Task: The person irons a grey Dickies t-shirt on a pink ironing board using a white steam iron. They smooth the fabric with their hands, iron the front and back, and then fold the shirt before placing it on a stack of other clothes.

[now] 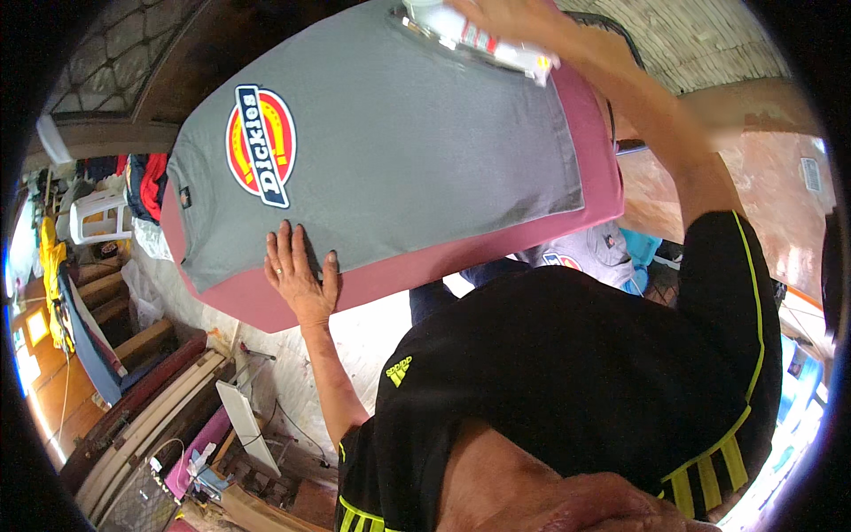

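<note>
A grey T-shirt [425,151] lies spread over an ironing board with a dusty pink cover [239,306]. On the shirt is a large red, yellow and dark blue printed emblem [261,146]. My left hand [303,277] rests flat on the shirt's near edge, just below the emblem, fingers stretched out and a ring on one of them. At the far right end of the shirt, my right hand [501,16] is closed on a clothes iron [474,40], white and clear with red marks. The upper frame edge cuts off part of that hand and the iron.
Another grey printed shirt [589,253] lies below the board's right end, beside a blue item [640,244]. Left of the board stand a white plastic stool [99,215] and dark and red clothes [146,186]. Wooden planks [151,417] and a white panel [248,426] lie at the lower left.
</note>
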A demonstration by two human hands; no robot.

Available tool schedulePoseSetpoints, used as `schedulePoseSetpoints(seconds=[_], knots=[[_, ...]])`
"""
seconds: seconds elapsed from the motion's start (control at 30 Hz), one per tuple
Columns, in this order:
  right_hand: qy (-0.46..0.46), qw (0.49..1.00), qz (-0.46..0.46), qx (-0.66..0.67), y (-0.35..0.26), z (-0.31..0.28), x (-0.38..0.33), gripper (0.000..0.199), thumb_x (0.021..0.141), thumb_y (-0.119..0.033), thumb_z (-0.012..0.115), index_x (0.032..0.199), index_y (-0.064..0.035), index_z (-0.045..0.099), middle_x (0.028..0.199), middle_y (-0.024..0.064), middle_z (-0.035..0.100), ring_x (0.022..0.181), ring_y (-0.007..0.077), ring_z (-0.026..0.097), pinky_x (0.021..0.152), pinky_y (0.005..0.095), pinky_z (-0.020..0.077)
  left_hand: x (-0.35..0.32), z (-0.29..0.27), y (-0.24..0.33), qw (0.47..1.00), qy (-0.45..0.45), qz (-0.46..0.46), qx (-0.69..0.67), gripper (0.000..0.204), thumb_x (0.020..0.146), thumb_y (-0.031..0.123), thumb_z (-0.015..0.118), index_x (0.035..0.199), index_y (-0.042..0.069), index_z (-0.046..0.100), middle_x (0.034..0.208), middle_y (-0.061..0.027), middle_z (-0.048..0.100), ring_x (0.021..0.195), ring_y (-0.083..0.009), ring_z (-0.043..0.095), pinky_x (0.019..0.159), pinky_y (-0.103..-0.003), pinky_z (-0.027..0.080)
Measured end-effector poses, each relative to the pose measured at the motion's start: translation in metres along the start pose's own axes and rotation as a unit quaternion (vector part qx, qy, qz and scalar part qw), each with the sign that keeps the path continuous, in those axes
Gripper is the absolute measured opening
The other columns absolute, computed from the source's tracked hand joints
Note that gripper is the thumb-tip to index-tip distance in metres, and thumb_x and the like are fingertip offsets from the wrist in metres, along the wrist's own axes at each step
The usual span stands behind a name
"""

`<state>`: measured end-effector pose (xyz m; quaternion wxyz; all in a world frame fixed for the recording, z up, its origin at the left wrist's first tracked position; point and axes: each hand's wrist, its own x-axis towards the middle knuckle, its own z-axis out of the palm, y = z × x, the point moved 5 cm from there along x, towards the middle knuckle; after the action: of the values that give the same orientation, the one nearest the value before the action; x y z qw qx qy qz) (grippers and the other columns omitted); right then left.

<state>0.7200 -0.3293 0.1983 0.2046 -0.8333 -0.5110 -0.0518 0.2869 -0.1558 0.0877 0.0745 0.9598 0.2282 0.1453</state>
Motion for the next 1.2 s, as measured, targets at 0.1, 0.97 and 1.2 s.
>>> schedulePoseSetpoints(seconds=[0.1, 0.97, 1.2], knots=[[0.025, 0.996, 0.091, 0.008, 0.05, -0.002, 0.043, 0.043, 0.094, -0.035, 0.053, 0.099, 0.0064, 0.065, 0.09, 0.0316, 0.066, 0.086, 0.0485, 0.064, 0.078, 0.0525, 0.0494, 0.0, 0.002, -0.001, 1.0, -0.004, 0.003, 0.006, 0.066, 0.091, 0.052, 0.053, 0.141, 0.008, 0.05, 0.153, -0.0105, 0.04, 0.145, -0.0349, 0.027, 0.116, -0.053, 0.016], [0.042, 0.937, 0.34, 0.062, -0.122, -0.023, -0.217, 0.046, 0.093, -0.038, 0.051, 0.117, -0.0007, 0.06, 0.101, 0.0269, 0.068, 0.094, 0.0428, 0.067, 0.085, 0.051, 0.0531, -0.033, 0.007, -0.029, 0.99, 0.077, 0.076, 0.095, 0.065, 0.098, 0.056, 0.044, 0.142, 0.009, 0.049, 0.151, -0.0108, 0.043, 0.136, -0.0348, 0.04, 0.107, -0.054, 0.034], [0.064, 0.94, 0.328, 0.065, -0.099, -0.01, -0.188, 0.048, 0.093, -0.04, 0.05, 0.117, 0.0, 0.061, 0.101, 0.0273, 0.068, 0.095, 0.0423, 0.067, 0.085, 0.0494, 0.0531, -0.047, 0.026, -0.037, 0.988, 0.104, 0.098, 0.065, 0.065, 0.098, 0.056, 0.044, 0.142, 0.008, 0.05, 0.148, -0.0136, 0.045, 0.135, -0.0356, 0.042, 0.107, -0.055, 0.034]])
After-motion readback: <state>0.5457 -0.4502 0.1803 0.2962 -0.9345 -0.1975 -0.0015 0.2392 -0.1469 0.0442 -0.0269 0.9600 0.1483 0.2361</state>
